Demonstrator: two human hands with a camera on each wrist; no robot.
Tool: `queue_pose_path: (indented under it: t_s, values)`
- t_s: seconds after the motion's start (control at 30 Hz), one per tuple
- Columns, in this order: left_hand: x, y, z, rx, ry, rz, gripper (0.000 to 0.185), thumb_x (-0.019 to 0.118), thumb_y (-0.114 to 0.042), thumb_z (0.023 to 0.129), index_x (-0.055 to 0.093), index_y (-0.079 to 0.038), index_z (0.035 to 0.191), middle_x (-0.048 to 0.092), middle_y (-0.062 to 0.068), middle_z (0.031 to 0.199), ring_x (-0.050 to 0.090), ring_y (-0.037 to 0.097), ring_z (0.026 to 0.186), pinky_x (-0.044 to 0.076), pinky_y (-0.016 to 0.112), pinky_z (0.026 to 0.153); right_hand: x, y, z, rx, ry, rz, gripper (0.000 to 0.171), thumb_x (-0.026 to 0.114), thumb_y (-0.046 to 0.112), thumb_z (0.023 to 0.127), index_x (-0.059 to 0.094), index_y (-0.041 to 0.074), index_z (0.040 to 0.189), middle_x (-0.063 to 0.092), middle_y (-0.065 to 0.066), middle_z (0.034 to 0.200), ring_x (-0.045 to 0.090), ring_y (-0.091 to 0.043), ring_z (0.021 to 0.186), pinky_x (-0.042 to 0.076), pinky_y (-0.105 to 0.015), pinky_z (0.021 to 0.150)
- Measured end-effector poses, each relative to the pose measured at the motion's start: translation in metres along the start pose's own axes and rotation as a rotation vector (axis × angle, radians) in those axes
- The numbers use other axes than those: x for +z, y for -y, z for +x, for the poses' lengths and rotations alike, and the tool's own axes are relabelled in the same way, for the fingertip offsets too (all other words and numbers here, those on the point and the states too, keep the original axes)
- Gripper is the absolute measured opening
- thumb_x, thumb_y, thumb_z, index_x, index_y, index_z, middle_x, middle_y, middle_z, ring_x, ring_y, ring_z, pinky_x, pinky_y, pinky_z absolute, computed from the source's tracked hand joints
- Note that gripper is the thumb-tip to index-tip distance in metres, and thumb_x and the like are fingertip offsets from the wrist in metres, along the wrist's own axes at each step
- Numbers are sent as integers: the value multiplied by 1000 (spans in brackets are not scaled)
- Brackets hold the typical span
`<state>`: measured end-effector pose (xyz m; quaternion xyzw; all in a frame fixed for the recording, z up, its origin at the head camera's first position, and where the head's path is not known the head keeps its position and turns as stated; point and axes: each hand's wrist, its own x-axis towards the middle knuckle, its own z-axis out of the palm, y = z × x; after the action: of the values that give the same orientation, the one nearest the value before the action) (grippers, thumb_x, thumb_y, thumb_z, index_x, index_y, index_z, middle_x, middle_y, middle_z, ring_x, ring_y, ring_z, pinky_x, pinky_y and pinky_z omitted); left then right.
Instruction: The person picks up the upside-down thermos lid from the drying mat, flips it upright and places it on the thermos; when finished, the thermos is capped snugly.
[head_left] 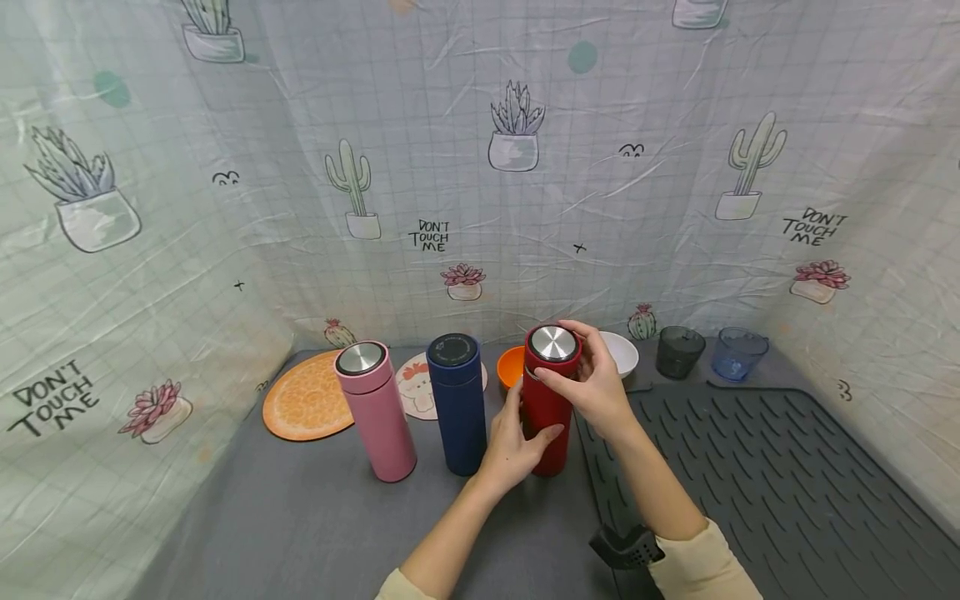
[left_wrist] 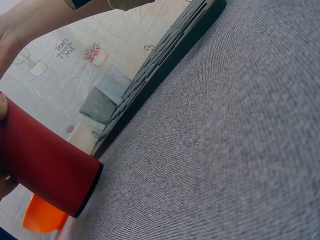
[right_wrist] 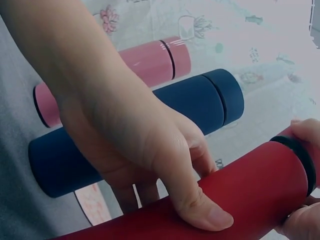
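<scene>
A red thermos flask [head_left: 546,407] with a silver-topped lid [head_left: 555,342] stands upright on the grey table. My left hand [head_left: 512,450] grips its body, with the thumb across the front, as the right wrist view also shows. Higher up, my right hand [head_left: 597,387] holds the lid between thumb and fingers; its fingertips [right_wrist: 306,222] show by the dark ring under the lid. The base of the red flask [left_wrist: 55,165] appears low in the left wrist view. Just left of my hands stand a blue flask [head_left: 459,417] and a pink flask [head_left: 378,417], both capped.
Behind the flasks lie an orange-slice mat [head_left: 303,400] and a round cartoon mat [head_left: 416,387]. An orange bowl [head_left: 509,367] and a white bowl [head_left: 624,354] flank the red flask. Dark [head_left: 680,357] and blue cups [head_left: 738,357] stand behind a ridged black mat [head_left: 720,475] on the right.
</scene>
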<state>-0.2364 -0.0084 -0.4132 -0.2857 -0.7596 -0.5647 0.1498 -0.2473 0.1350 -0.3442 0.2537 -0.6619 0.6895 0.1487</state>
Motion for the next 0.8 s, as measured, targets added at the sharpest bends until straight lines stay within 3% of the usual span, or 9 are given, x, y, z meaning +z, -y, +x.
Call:
queue_pose_path:
  t_s: [0.13, 0.3, 0.43, 0.53, 0.7, 0.8]
  values:
    - [-2, -6, -1, 12, -4, 8, 72, 70, -7, 80, 26, -4, 138, 53, 13, 122, 56, 25, 104, 47, 36, 88, 2, -1, 0, 18, -16, 35, 65, 66, -10, 76, 34, 1, 131, 44, -16, 123, 50, -25, 105, 48, -28, 85]
    - [3, 17, -2, -8, -8, -1, 75, 70, -16, 81, 24, -16, 141, 52, 5, 125, 55, 18, 106, 46, 33, 89, 2, -2, -1, 54, 12, 30, 67, 65, -3, 80, 29, 3, 136, 41, -15, 127, 49, -23, 107, 47, -28, 86]
    - [5, 24, -3, 27, -14, -4, 74, 69, -21, 82, 24, -17, 141, 52, 5, 125, 55, 19, 105, 47, 35, 88, -1, -3, -3, 27, 65, 50, 62, 51, 1, 89, 21, 2, 143, 35, -19, 134, 47, -18, 110, 45, -25, 88]
    - [6, 26, -3, 33, -17, -9, 74, 69, -23, 83, 24, -19, 141, 52, 4, 125, 55, 18, 105, 46, 35, 89, -3, -4, -3, -4, 69, 77, 56, 45, -1, 91, 22, -1, 142, 35, -21, 133, 49, -17, 110, 45, -24, 88]
    - [6, 24, -2, 32, -28, 10, 76, 70, -23, 82, 24, -18, 141, 51, 5, 125, 55, 18, 106, 46, 35, 90, -1, -2, 0, 12, 53, 49, 59, 55, 0, 88, 26, -1, 139, 39, -19, 129, 49, -20, 108, 46, -27, 87]
    - [6, 23, -1, 18, -27, 21, 76, 70, -22, 81, 24, -16, 142, 51, 6, 126, 54, 19, 107, 45, 35, 90, -3, 0, 0, 42, 100, 66, 56, 44, 6, 93, 18, 3, 143, 32, -19, 135, 43, -21, 112, 44, -25, 89]
